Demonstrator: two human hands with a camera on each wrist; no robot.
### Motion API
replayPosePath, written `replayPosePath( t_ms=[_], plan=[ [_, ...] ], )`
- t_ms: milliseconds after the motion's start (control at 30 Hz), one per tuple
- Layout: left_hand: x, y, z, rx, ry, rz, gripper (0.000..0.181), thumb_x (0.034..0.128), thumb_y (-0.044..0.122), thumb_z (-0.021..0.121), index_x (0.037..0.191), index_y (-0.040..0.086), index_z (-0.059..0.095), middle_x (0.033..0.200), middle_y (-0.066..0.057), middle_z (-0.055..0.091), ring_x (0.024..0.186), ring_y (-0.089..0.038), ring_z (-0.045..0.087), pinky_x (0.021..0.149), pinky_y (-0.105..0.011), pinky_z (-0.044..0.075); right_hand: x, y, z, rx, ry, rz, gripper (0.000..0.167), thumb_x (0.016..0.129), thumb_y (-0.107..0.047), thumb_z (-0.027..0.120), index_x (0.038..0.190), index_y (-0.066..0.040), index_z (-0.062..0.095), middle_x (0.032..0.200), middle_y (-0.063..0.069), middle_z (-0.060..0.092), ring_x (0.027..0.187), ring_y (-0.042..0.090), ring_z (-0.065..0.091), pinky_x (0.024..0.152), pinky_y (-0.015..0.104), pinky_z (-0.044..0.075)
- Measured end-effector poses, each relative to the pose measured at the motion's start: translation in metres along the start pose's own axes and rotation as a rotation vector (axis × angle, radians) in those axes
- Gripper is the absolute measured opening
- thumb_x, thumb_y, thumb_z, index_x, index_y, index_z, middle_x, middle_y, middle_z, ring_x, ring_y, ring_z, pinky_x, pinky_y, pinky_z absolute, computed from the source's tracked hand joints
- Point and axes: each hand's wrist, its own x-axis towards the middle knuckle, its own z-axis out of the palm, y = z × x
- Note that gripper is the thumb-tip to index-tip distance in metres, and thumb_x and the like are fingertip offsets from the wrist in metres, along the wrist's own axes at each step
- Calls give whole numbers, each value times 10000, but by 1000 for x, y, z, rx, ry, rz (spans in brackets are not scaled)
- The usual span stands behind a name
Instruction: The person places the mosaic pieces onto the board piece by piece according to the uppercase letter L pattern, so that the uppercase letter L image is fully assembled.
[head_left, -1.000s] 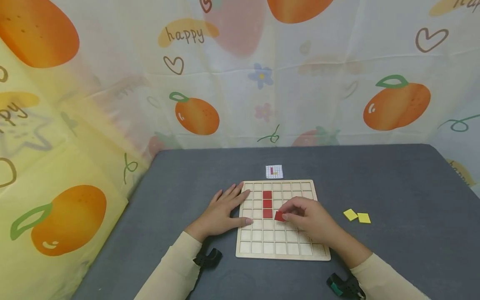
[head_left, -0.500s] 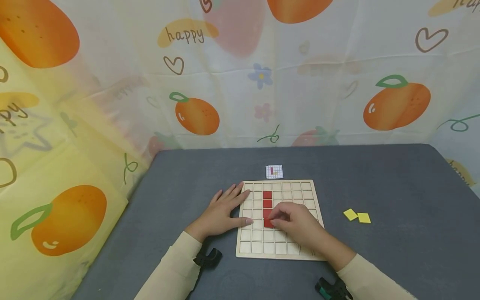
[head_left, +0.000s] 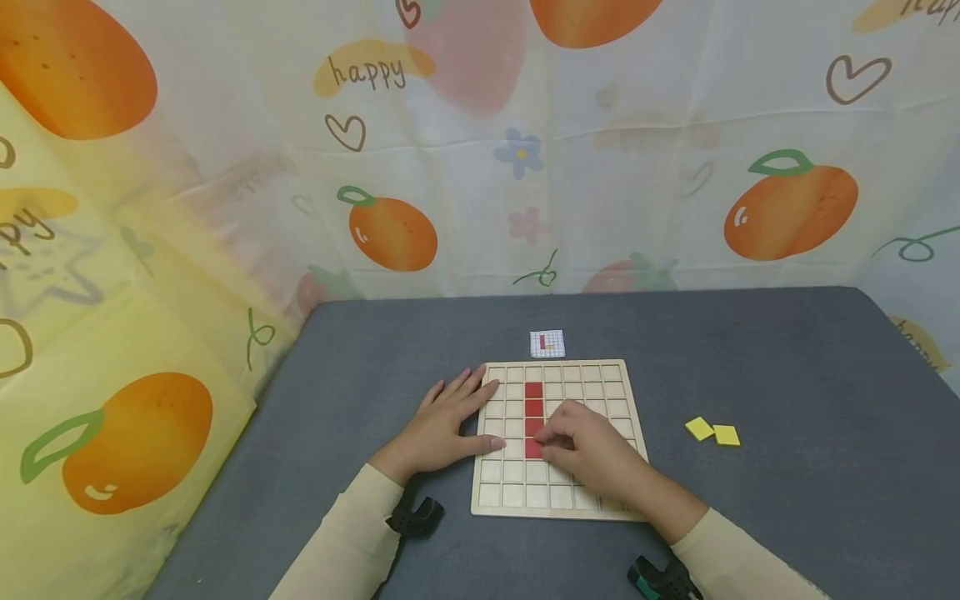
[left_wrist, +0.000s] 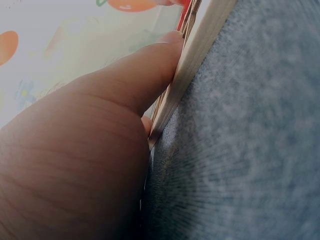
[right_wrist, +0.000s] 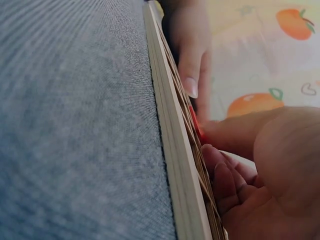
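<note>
A wooden grid board (head_left: 513,497) lies on the table, with a column of red square tiles (head_left: 533,407) set in its cells. At the column's near end, my right hand (head_left: 596,454) holds the lowest red tile (head_left: 532,451) by its right side with thumb and curled fingers. That tile looks level in its cell in the head view; the right wrist view shows the thumb against the red tile (right_wrist: 194,120). My left hand (head_left: 438,432) rests spread across the board's left edge, thumb and fingertips on the wood. In the left wrist view its thumb lies along the board's side (left_wrist: 200,52).
Two yellow square tiles (head_left: 699,429) lie on the grey table (head_left: 810,500) right of the board. Beyond the board's far edge is a small card (head_left: 547,343) printed with a grid and coloured cells. A fruit-patterned cloth (head_left: 637,183) hangs behind the table.
The right hand has moved left with the red tile, from above the board to the cell below the other red tiles. The tile now lies level. The left hand has stayed put.
</note>
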Motion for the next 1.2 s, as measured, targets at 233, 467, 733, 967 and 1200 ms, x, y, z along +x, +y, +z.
replayPosePath(
  t_ms=[233,467,733,967,1200],
  plan=[
    [0,0,-1,-1,-1,2,966,982,714,678,1740,237,317,1809,23,115,1658,-225,57,1280,-593,-7,0,0,-2,11,-42,-24,111,1019,-127,793,1112,-100,846,1035,-78,589,856,78,555,740,301,508],
    [0,-3,1,8,3,2,969,979,733,666,1741,248,316,1808,30,116,1657,-216,52,1280,-600,-3,-1,1,-2,46,-92,-29,250,1056,-183,755,1282,-88,805,1080,-55,657,902,100,591,794,322,530],
    [0,-1,-1,-8,-4,-11,967,967,739,675,1736,263,334,1805,48,120,1658,-215,51,1280,-595,-13,-1,1,-15,260,-103,50,409,1110,-333,686,1429,-78,690,1210,13,729,1073,220,682,910,424,570],
    [0,0,-1,-11,-10,-6,971,970,736,676,1738,254,329,1806,37,118,1657,-218,48,1280,-596,-11,-2,-3,-39,493,-74,93,475,1188,-321,503,1548,-16,555,1313,175,684,1151,382,686,917,484,592],
    [-1,0,-2,-24,-14,-1,970,976,723,680,1741,253,312,1808,39,107,1657,-204,34,1281,-588,-17,-8,0,-64,558,-37,33,526,1214,-308,338,1587,32,484,1362,218,626,1193,430,646,960,384,576]
  ],
)
